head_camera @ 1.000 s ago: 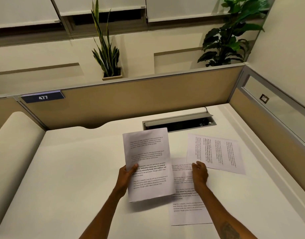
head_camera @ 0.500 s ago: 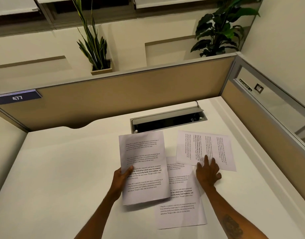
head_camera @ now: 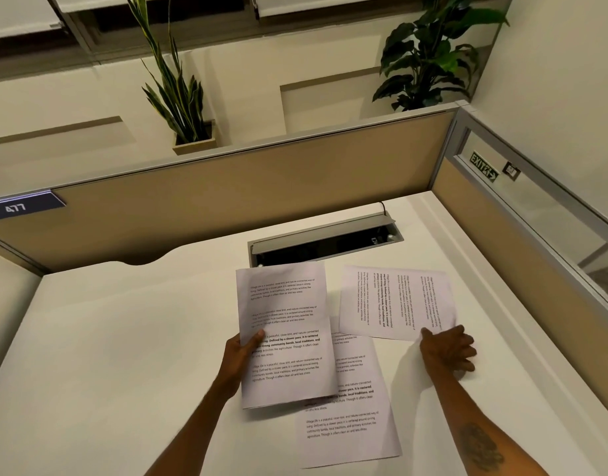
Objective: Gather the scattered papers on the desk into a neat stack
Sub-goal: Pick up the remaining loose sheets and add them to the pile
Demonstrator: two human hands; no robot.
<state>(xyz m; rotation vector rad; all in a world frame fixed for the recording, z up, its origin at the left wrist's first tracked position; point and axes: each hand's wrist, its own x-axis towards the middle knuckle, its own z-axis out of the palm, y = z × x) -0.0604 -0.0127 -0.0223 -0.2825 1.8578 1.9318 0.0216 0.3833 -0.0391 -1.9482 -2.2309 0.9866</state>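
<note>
Your left hand (head_camera: 239, 360) has its grip clamped on the left edge of a printed sheet (head_camera: 285, 334), thumb pressed on the front and the other fingers hidden behind it. That sheet is lifted off the worktop (head_camera: 107, 338), tilted toward you with its text upright, and its lower edge casts a shadow below.

Your right hand (head_camera: 448, 352) rests at the near right corner of a second sheet (head_camera: 397, 302). The thumb tip touches that corner while the fingers spread loosely past the paper's edge, over the bare surface; you cannot tell from this view whether the grip has closed on the corner or only presses it. This sheet lies flat and is turned sideways, so its lines of text run away from you.

A third sheet (head_camera: 350, 424) lies flat between your forearms, nearer to you than the other two. The held sheet covers its upper left part, and the sideways sheet overlaps its far edge.

Beyond the papers, a long cable slot (head_camera: 325, 242) with a raised grey lid is set into the white surface. A tan partition (head_camera: 227, 201) runs behind it and turns down the right side, carrying a number plate (head_camera: 19, 207) at the left. Two potted plants (head_camera: 179, 87) stand behind the partition.
</note>
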